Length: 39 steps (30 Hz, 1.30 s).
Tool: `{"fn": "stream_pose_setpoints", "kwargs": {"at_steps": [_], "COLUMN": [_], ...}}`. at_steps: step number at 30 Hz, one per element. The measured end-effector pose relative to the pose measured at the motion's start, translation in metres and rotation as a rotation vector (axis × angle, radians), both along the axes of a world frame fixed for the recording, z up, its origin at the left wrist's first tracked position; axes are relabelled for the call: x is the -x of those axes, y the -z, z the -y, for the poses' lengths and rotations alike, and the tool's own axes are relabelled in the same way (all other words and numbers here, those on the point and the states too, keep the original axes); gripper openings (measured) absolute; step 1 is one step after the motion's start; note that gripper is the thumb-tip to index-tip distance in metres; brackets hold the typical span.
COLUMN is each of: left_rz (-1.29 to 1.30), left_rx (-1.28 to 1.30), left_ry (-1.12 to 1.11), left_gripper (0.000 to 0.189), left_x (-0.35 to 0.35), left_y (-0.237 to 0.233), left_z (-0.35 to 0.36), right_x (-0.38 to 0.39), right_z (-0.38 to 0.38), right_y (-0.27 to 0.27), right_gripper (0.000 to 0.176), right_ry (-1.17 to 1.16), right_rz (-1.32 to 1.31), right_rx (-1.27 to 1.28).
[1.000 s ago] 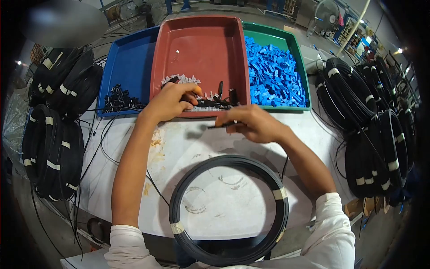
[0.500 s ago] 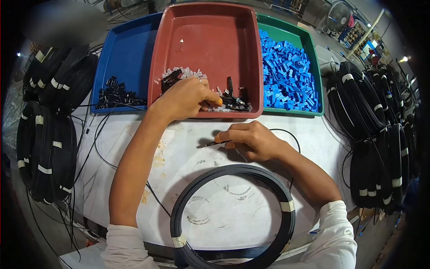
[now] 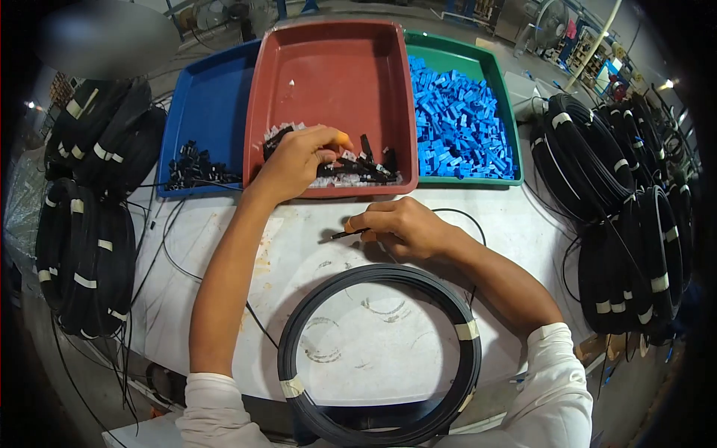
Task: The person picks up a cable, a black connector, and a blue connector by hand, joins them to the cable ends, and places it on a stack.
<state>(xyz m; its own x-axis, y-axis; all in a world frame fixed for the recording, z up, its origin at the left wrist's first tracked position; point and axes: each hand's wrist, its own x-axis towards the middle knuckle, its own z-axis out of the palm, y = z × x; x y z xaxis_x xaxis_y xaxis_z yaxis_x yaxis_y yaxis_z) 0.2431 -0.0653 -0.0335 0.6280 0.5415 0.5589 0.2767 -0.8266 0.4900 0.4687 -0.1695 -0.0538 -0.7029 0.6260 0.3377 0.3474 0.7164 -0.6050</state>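
where the left hand (image 3: 297, 160) reaches: over the near part of the red tray (image 3: 336, 67), among dark parts (image 3: 366, 170) and pale pieces (image 3: 336, 181); thumb and forefinger come close together, but from my distant feed i cannot tell whether that grip holds anything.
right hand (image 3: 407, 228): nearer, over the table (image 3: 373, 336); its grip is narrow, holding a dark slim piece (image 3: 345, 234) that points left past the fingers, i judge so its end is left free.
thin cable (image 3: 463, 213): arcs rightward from behind the right hand; i cannot see whether it joins the held piece.
black coil (image 3: 290, 340): lies near, passing the table's near edge; tape bands (image 3: 467, 330) seem to stop its turns springing apart.
trays: blue tray (image 3: 216, 89) at left with black parts (image 3: 196, 166), red between, green tray (image 3: 478, 63) at right with blue parts (image 3: 459, 123); i suppose this separates kinds within reach.
side coils (image 3: 86, 261): bundled left and right, likely out of the arms' way.
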Motion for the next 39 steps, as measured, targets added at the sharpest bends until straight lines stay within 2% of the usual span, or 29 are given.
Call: {"fn": "stream_pose_setpoints", "kwargs": {"at_steps": [2,4,5,6,8,11,12,14,20,22,24,26,33,35,36,38,39], "left_rz": [0.343,0.373,0.547,0.721,0.761,0.922,0.926,0.978,0.946,1.024,1.031,1.017,1.039,1.001,1.002,0.962,0.963], "left_rx": [0.435,0.463,0.602,0.740,0.765,0.965,0.959,1.171,1.114,1.143,1.144,1.126,1.154,1.039,1.042,0.828,0.829], "left_ry": [-0.017,-0.007,0.053,0.115,0.195,0.392,0.398,0.577,0.548,0.466,0.498,0.407,0.420,0.436,0.435,0.418,0.418], "left_gripper": [0.017,0.019,0.019,0.021,0.024,0.023,0.023,0.023,0.020,0.019,0.018,0.013,0.010,0.014,0.014,0.016,0.016], "left_x": [-0.001,0.003,0.003,0.002,0.003,-0.002,-0.004,-0.007,-0.012,-0.014,-0.012,-0.011,-0.017,-0.016,-0.016,-0.015,-0.014], "left_y": [-0.005,-0.010,-0.010,-0.016,-0.028,-0.046,-0.048,-0.053,-0.050,-0.052,-0.048,-0.044,-0.047,-0.046,-0.045,-0.042,-0.042], "left_z": [0.008,0.013,0.016,0.021,0.033,0.052,0.058,0.065,0.069,0.072,0.067,0.066,0.070,0.070,0.069,0.066,0.066], "right_x": [-0.001,-0.001,-0.003,0.000,-0.003,-0.008,-0.009,-0.011,-0.010,-0.009,-0.009,-0.009,-0.007,-0.009,-0.009,-0.011,-0.013], "right_z": [0.000,-0.001,0.002,0.010,0.015,0.021,0.022,0.025,0.027,0.025,0.026,0.026,0.027,0.023,0.024,0.028,0.028], "right_y": [-0.007,-0.014,-0.020,-0.035,-0.055,-0.075,-0.078,-0.084,-0.084,-0.082,-0.083,-0.082,-0.081,-0.078,-0.080,-0.088,-0.089], "right_gripper": [0.037,0.035,0.033,0.031,0.035,0.029,0.028,0.027,0.027,0.028,0.028,0.028,0.028,0.029,0.029,0.028,0.028], "right_ry": [0.020,0.054,0.125,0.196,0.237,0.275,0.282,0.295,0.330,0.318,0.308,0.310,0.267,0.233,0.234,0.279,0.280], "right_rz": [0.005,-0.094,-0.125,-0.206,-0.259,-0.363,-0.399,-0.396,-0.339,-0.330,-0.314,-0.312,-0.330,-0.351,-0.350,-0.325,-0.323], "right_rx": [0.028,-0.130,-0.149,-0.005,0.031,-0.018,-0.030,-0.040,-0.021,-0.047,-0.062,-0.022,-0.078,-0.155,-0.153,-0.127,-0.126]}}
